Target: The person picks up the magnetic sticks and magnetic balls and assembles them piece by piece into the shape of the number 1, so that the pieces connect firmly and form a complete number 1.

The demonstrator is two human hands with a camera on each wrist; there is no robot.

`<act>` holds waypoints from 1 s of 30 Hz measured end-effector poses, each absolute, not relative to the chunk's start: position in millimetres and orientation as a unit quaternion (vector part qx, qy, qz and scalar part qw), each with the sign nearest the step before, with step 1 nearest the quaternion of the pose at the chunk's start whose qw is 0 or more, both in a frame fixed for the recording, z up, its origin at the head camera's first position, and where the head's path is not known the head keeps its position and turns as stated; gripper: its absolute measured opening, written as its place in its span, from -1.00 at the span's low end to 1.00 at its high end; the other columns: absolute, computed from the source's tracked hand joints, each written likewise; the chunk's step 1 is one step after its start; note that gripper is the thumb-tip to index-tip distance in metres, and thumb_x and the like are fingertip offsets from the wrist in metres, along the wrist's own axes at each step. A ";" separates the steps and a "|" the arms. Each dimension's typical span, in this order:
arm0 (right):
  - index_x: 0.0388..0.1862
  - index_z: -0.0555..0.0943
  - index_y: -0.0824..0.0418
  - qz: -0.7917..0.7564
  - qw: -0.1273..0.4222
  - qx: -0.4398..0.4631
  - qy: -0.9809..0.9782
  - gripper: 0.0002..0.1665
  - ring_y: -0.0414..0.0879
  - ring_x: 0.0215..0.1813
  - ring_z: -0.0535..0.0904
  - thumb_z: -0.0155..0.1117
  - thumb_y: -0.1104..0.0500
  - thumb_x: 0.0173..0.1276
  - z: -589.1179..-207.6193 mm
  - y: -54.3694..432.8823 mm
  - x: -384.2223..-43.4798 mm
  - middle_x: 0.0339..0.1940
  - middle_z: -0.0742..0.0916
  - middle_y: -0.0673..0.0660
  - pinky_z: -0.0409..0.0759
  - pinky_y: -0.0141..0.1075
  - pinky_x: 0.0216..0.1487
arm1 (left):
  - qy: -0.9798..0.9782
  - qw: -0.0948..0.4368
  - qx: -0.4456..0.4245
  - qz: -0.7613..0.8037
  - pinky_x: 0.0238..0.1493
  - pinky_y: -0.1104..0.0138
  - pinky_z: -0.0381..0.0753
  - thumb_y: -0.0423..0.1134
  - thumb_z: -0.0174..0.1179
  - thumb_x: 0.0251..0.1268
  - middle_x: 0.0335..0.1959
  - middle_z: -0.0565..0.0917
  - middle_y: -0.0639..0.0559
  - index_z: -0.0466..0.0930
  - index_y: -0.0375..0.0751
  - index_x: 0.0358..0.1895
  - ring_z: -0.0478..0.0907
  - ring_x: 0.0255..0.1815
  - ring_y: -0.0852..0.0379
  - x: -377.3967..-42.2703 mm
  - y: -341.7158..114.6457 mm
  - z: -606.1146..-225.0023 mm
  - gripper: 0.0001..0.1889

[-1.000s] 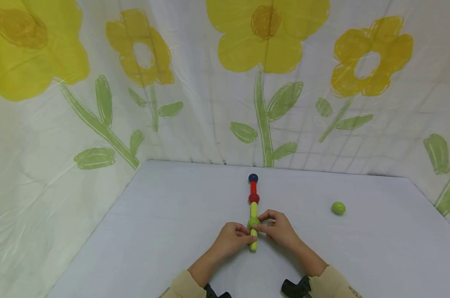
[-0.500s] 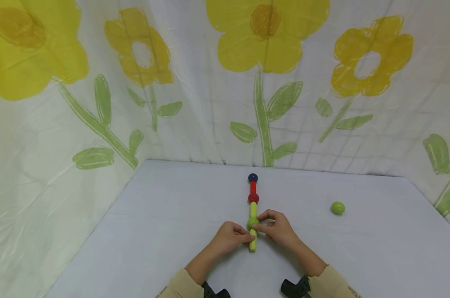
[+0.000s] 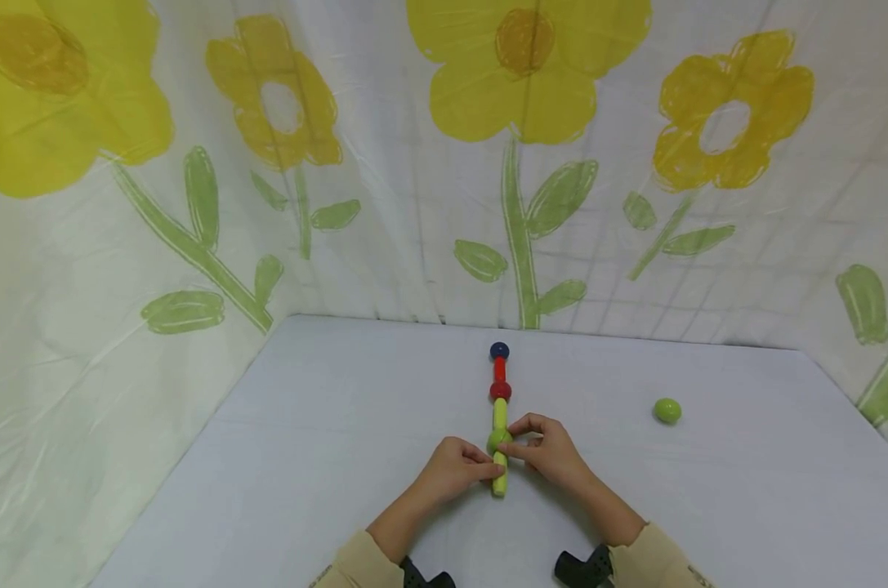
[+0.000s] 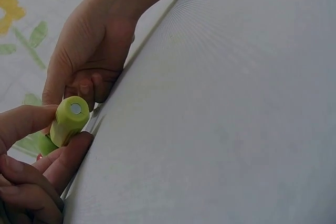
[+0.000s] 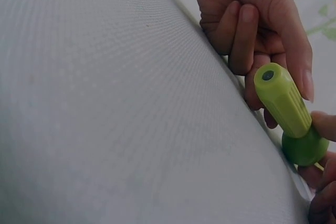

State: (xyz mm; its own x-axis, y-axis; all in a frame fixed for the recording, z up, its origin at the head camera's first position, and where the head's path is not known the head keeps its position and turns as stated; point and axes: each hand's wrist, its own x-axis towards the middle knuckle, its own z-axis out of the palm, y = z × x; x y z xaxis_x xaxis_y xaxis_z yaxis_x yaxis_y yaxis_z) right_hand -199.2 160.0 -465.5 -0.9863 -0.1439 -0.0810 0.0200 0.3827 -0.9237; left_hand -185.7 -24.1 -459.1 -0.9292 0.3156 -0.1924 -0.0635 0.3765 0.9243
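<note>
A straight chain of toy magnetic rods and balls lies on the table, pointing away from me. From the far end it runs dark blue ball (image 3: 499,350), red rod (image 3: 500,371), red ball (image 3: 500,391), yellow-green rod (image 3: 500,413), green ball (image 3: 499,441), then a near yellow-green rod (image 5: 283,100). My left hand (image 3: 452,469) pinches that near rod between thumb and fingers. With thumb and index finger, my right hand (image 3: 554,452) holds the green ball from the right. A round metal disc shows in the near rod's free end in the left wrist view.
A loose green ball (image 3: 667,411) lies on the white table (image 3: 326,425), off to the right of the chain. Behind the table's back edge hangs a white curtain (image 3: 385,245) printed with yellow flowers. Black devices (image 3: 585,567) are strapped at both wrists.
</note>
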 end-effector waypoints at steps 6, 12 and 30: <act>-0.18 0.60 0.25 -0.553 0.069 -0.030 0.830 -0.66 -0.21 -0.71 0.30 0.36 0.06 0.16 -462.9 158.4 -200.1 -0.34 0.65 0.04 0.31 -0.41 -0.62 | 0.809 0.170 0.077 0.557 -0.49 0.44 0.35 -0.15 0.37 0.00 -0.54 0.72 -0.07 0.70 -0.34 -0.43 0.49 -0.54 0.30 -185.6 -24.6 -458.3 -0.74; -0.15 0.61 0.24 -0.552 0.066 -0.011 0.831 -0.72 -0.18 -0.67 0.34 0.25 0.07 0.27 -458.9 164.6 -202.5 -0.28 0.64 0.09 0.35 -0.38 -0.60 | 0.810 0.170 0.075 0.556 -0.49 0.45 0.38 -0.17 0.36 0.00 -0.54 0.72 -0.09 0.69 -0.36 -0.42 0.49 -0.54 0.31 -184.7 -24.5 -457.1 -0.74; 0.03 0.51 0.31 -0.529 0.019 0.048 0.847 -0.47 -0.27 -0.61 0.38 0.29 -0.04 0.24 -436.4 249.0 -222.3 -0.09 0.62 0.12 0.43 -0.37 -0.50 | 0.809 0.168 0.048 0.561 -0.47 0.46 0.41 -0.17 0.40 -0.03 -0.57 0.70 -0.01 0.69 -0.32 -0.42 0.50 -0.54 0.30 -184.1 -21.2 -460.1 -0.76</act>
State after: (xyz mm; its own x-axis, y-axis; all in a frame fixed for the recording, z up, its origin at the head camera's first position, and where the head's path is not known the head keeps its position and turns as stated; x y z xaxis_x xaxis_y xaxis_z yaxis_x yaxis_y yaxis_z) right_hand -222.3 249.0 -436.4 -0.9946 0.0611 -0.0840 0.1023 0.4358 -0.8942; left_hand -184.1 -21.2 -460.1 -0.9391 0.2655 -0.2184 -0.1113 0.3662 0.9239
